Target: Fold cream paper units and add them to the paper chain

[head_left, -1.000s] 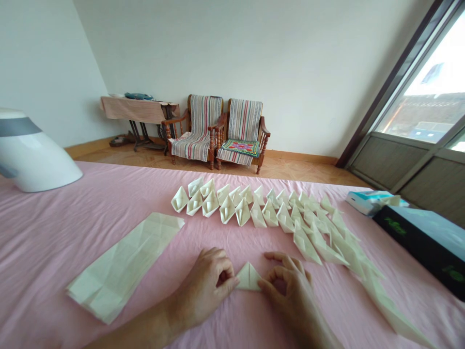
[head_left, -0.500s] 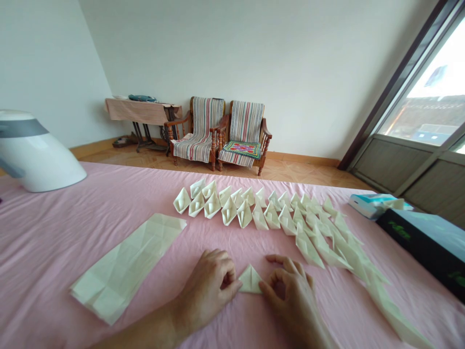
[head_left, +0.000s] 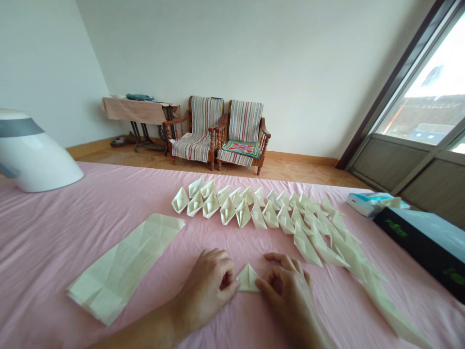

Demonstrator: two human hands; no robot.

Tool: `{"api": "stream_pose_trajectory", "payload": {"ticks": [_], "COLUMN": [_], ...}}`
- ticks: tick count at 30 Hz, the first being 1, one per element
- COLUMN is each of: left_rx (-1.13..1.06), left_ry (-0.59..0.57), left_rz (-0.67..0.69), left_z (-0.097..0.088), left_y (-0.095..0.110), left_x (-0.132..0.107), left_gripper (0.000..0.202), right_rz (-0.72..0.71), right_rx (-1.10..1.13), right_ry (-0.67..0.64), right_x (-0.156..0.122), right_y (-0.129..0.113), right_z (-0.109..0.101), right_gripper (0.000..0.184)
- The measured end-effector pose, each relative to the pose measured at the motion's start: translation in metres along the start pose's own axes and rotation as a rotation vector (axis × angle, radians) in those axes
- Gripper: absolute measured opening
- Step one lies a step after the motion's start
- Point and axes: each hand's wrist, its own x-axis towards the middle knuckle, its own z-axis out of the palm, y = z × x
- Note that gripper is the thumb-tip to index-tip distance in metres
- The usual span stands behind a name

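A small folded paper triangle (head_left: 248, 279), pale cream with a crease down its middle, lies on the pink cloth between my hands. My left hand (head_left: 209, 277) is closed, its thumb and curled fingers at the triangle's left corner. At the right corner, my right hand (head_left: 286, 282) presses with its thumb, the fingers bent and the index finger reaching forward above the rest. Beyond them stand rows of folded paper boats (head_left: 242, 212), curving down the right side. To the left lies a stack of creased paper sheets (head_left: 127, 264).
A white kettle-like container (head_left: 39, 160) stands at the far left of the cloth-covered surface (head_left: 98, 203). At right are a tissue pack (head_left: 366, 204) and a black box (head_left: 414, 242). Two wooden chairs (head_left: 241, 126) and a sewing-machine table (head_left: 140, 111) stand by the wall.
The view has shifted very slightly, moving everything a little left in the picture. My right thumb sits a bit further onto the triangle's right corner.
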Motion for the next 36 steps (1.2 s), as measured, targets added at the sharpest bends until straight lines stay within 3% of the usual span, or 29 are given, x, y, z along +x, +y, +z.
{"api": "stream_pose_trajectory", "payload": {"ticks": [7,14,20,23,27,31,36], "left_rx": [0.015,0.125,0.179,0.162,0.131,0.111,0.089], "left_ry": [0.005,-0.066,-0.072,-0.105,-0.120,-0.120,-0.124], "left_rz": [0.015,0.264,0.296,0.254,0.238,0.223,0.236], "left_z": [-0.002,-0.006,-0.004,-0.005,-0.007,-0.008,-0.009], "left_y": [0.003,0.011,0.009,0.009,0.010,0.010,0.010], "left_x": [-0.003,-0.006,-0.007,-0.006,-0.004,-0.004,-0.004], "left_gripper": [0.017,0.024,0.025,0.023,0.022,0.023,0.025], "right_rz": [0.020,-0.063,-0.137,-0.248,-0.446,-0.638,-0.714], "right_rx": [-0.016,0.004,-0.007,0.024,0.064,-0.089,-0.250], "right_ry": [0.007,0.059,0.140,0.232,0.299,0.307,0.339], "right_x": [0.000,0.000,-0.001,-0.004,-0.016,-0.026,-0.029], "right_y": [-0.005,0.001,0.012,0.017,0.013,0.007,0.012], "right_z": [-0.001,0.003,0.005,0.003,0.001,0.007,0.023], "right_gripper": [0.017,0.019,0.014,0.011,0.029,0.041,0.044]}}
